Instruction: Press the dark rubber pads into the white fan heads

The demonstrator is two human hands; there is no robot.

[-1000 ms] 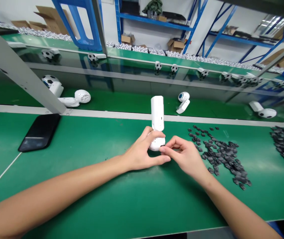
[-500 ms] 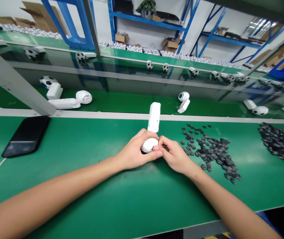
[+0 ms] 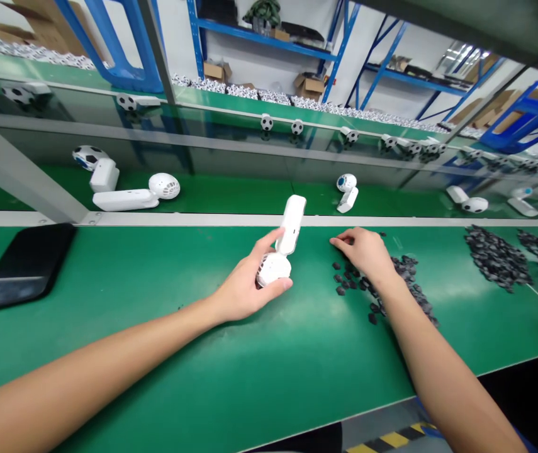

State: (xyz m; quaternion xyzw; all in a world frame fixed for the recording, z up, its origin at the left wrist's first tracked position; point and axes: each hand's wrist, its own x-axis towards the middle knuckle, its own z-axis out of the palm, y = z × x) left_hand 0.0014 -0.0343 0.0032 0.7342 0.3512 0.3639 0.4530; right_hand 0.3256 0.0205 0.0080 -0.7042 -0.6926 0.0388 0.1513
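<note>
My left hand (image 3: 245, 286) grips a white handheld fan (image 3: 282, 245) by its round head, with the handle pointing up and away. My right hand (image 3: 365, 251) has reached over to the pile of small black parts (image 3: 405, 283) on the green table (image 3: 202, 377). Its fingers are curled down with the tips touching the mat at the pile's far edge. Whether they pinch a part is hidden.
A black tray (image 3: 23, 264) lies at the left. Behind a white rail, a conveyor carries more white fans (image 3: 131, 195) (image 3: 347, 192) and football-patterned ones (image 3: 87, 157). A second heap of black parts (image 3: 498, 258) lies at the right. Blue racks with cartons stand behind.
My right hand left the fan's head and moved right to the black parts. My left hand tilted the fan, keeping hold of it. The view shifted right.
</note>
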